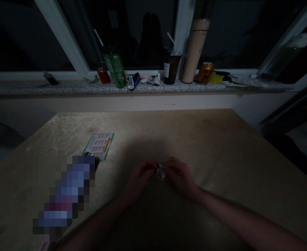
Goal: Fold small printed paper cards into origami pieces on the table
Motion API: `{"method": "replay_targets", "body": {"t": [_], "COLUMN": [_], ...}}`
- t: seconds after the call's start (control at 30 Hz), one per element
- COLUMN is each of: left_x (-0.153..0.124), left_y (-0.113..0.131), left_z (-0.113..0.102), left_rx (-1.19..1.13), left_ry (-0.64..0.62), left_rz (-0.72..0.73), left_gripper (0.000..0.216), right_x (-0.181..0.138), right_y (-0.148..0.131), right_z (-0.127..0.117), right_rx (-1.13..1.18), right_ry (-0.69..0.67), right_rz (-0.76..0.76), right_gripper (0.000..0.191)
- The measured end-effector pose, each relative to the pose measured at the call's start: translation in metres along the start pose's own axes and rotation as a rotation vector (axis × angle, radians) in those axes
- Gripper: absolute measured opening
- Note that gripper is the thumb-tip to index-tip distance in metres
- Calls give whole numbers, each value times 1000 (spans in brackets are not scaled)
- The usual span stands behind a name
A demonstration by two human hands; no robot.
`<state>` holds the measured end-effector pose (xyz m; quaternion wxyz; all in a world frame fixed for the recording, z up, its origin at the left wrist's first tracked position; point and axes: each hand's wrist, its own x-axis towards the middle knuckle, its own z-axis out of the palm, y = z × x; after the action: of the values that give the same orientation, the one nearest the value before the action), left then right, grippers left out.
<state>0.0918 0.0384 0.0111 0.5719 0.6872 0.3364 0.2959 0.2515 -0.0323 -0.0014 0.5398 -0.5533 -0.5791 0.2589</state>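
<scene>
Both my hands meet over the middle of the table (195,139), pinching a small crumpled whitish piece (161,174) between their fingertips. It looks like paper or a wrapper; the dim light hides its exact kind. My left hand (142,173) grips its left side with thumb and fingers pressed together. From the other side, my right hand (179,174) closes on its upper right part. The piece shows just below the fingertips, with part of it covered by them.
A printed booklet or pad (99,143) lies on the table at left, beside a pixelated long bluish shape (70,184). Along the windowsill (148,89) stand a green carton (115,68), a dark cup with a straw (172,68), a tall beige flask (195,52) and an orange can (205,73).
</scene>
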Motion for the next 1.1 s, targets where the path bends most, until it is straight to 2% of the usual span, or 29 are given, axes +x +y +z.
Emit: {"method": "replay_targets", "body": {"t": [0.23, 0.5, 0.57, 0.73, 0.93, 1.1], "left_x": [-4, -8, -8, -8, -9, -7], "left_y": [-6, -3, -2, 1, 3, -3], "left_z": [0, 2, 4, 11, 11, 8], "left_rx": [110, 189, 172, 51, 6, -107], "left_ry": [-20, 39, 38, 107, 219, 235], "left_rz": [19, -8, -42, -152, -156, -165], "left_gripper": [17, 22, 17, 36, 34, 38], "right_x": [1, 1, 0, -2, -1, -1], "right_y": [1, 5, 4, 2, 5, 5], "right_z": [1, 3, 4, 6, 6, 5], "right_rx": [11, 32, 36, 62, 73, 50], "right_ry": [5, 56, 70, 67, 63, 54], "right_rz": [34, 7, 7, 10, -5, 18], "right_gripper": [20, 18, 18, 16, 16, 17]}}
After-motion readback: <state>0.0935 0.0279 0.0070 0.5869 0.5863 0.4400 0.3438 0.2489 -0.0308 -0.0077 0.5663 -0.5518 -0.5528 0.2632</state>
